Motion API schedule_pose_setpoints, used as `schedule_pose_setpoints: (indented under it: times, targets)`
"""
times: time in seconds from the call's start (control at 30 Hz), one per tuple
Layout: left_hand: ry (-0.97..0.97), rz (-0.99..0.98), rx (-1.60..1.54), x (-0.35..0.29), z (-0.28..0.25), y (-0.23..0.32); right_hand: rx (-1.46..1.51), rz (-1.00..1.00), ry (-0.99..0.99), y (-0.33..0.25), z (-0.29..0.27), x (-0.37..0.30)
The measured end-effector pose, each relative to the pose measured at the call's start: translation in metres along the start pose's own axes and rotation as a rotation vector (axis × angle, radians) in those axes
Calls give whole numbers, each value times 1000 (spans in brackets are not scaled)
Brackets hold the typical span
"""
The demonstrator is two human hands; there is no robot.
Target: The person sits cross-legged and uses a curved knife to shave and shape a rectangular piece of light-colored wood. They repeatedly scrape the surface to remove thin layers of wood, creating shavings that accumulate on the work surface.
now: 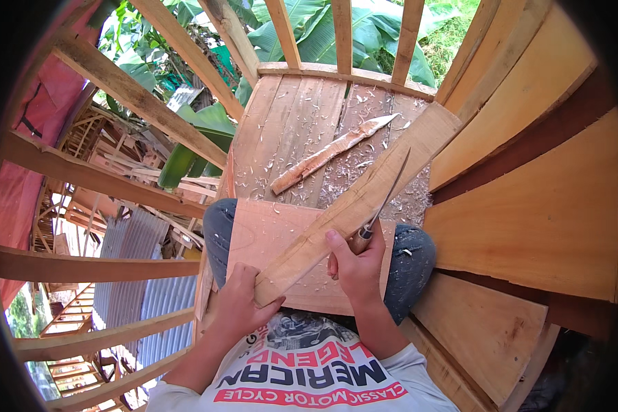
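A long flat wooden board [364, 196] slants from near my body up to the far right, over a square wooden panel [259, 233] on my lap. My left hand [246, 295] is closed around the board's near end. In my right hand [358, 264] is a knife [389, 196] with a wooden handle and a thin, slightly curved blade. The fingers wrap its handle, and the thumb rests by the board's edge. The blade points away from me and lies along the right side of the board. Some right-hand fingers are hidden.
A partly carved stick [323, 159] with a pale pointed end lies on the plank floor [268, 137] among curled shavings. Wooden railing slats [134, 96] rise at the left and far side. Large wooden panels [529, 206] stand close on the right.
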State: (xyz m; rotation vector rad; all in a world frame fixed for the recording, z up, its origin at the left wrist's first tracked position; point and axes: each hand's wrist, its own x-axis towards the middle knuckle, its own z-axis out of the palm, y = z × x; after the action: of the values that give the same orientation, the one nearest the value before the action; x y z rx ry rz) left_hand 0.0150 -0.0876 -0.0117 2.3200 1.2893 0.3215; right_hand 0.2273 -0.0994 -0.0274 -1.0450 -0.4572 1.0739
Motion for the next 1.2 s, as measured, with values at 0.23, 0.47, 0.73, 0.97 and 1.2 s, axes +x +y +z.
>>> schedule_pose_setpoints:
  times: [0.23,0.47,0.73,0.97,1.2]
  targets:
    - [-11,46,-123,38,-5,34,87,-16,-62,4,1,-10]
    - [-71,-17,-175,37,-21,11,-168,47,-170,14,-5,-13]
    - [10,-87,-130,44,-51,-9,-698,-86,-176,23,-24,-2]
    - [3,-17,-247,55,-51,-10,-1153,-275,-113,7,-23,6]
    - [-85,-3,-333,49,-42,-10,-1396,-534,-18,-13,-36,19]
